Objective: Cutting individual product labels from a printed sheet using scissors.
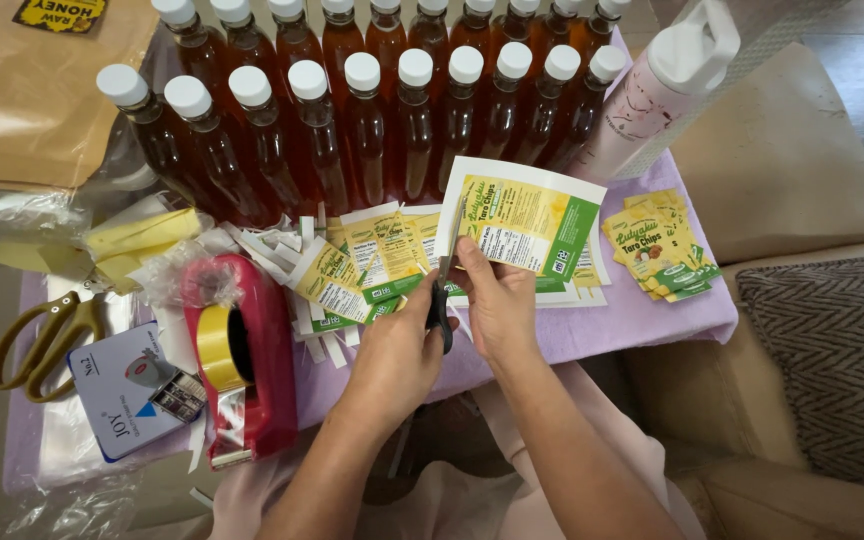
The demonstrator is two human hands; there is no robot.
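Note:
My left hand [397, 355] grips the black handles of a pair of scissors [441, 295], blades pointing up into the left edge of a printed yellow and green label sheet [530, 222]. My right hand [497, 300] pinches the bottom edge of that sheet and holds it above the lilac-covered table [652, 315]. Cut labels [362, 265] and white paper strips lie under the hands. A neat pile of finished labels [660, 248] sits to the right.
Rows of amber bottles [367, 120] with white caps stand behind. A white squeeze bottle [657, 95] leans at the right. At the left are a red tape dispenser [242, 350], yellow-handled scissors [42, 340], a small box [132, 385] and a brown paper bag [32, 90]. A patterned cushion [832, 360] lies at the right.

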